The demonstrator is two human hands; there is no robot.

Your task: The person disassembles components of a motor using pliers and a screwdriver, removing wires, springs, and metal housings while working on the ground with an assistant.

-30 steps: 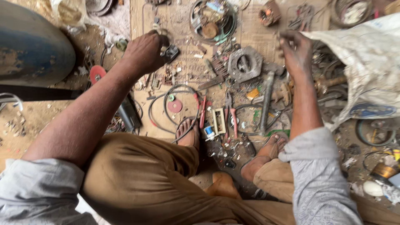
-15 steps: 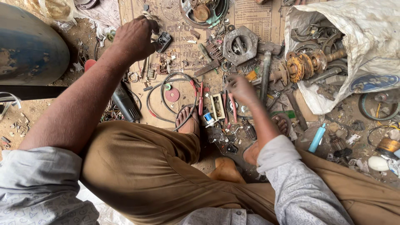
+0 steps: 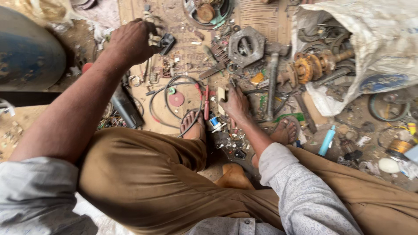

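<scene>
Reaching out over the cardboard sheet (image 3: 183, 56), the left hand (image 3: 130, 41) has its fingers curled around a small black part (image 3: 166, 42), far above the red disc (image 3: 176, 99). The right hand (image 3: 235, 102) rests just right of that disc, fingers spread a little, touching a pale flat piece (image 3: 221, 94).

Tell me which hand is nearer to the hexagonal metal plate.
Right. The right hand lies just below the hexagonal metal plate, among the small parts. The left hand is far off to its left, by a small black part.
</scene>
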